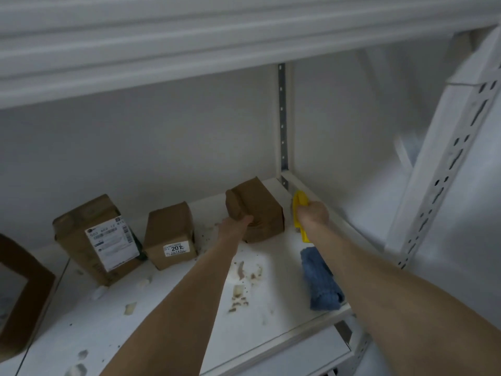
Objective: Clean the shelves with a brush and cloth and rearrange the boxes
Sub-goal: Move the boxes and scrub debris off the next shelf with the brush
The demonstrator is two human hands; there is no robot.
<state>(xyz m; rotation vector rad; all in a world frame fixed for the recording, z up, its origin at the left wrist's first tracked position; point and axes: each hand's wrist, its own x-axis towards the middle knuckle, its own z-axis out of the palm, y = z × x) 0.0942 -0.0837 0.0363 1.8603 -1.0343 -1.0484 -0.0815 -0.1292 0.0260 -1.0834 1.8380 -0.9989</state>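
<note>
Our left hand point(234, 223) holds the brown box point(257, 210) at its near left corner, fingers curled against the cardboard. The box sits tilted at the back of the shelf point(271, 335), close to the rear right corner. Our right hand point(313, 214) is closed tight round the yellow brush point(299, 210), just to the right of that box. The brush's top pokes out above our fist and its lower end shows below the wrist. It lies along the right edge of the shelf, near the box; we cannot tell whether the two touch.

Nearer to us than the brush hand, partly under our right forearm, the blue cloth point(321, 280) lies bunched on the shelf by the front right edge, in nobody's hold.

To the left of the hand on the box stands a smaller labelled box point(170, 234) with a white sticker on its near face. Further left of that is a big box point(100, 237) with a larger white label, leaning. A dark box point(21, 294) is cut off by the far left border.

Between our two forearms the white shelf is littered with crumbs point(241, 291) and brownish smears, and more scraps lie scattered to the left of our left arm.

Above both hands runs the upper shelf point(189, 50), and right of the brush hand a slotted white post point(447, 164) rises.
</note>
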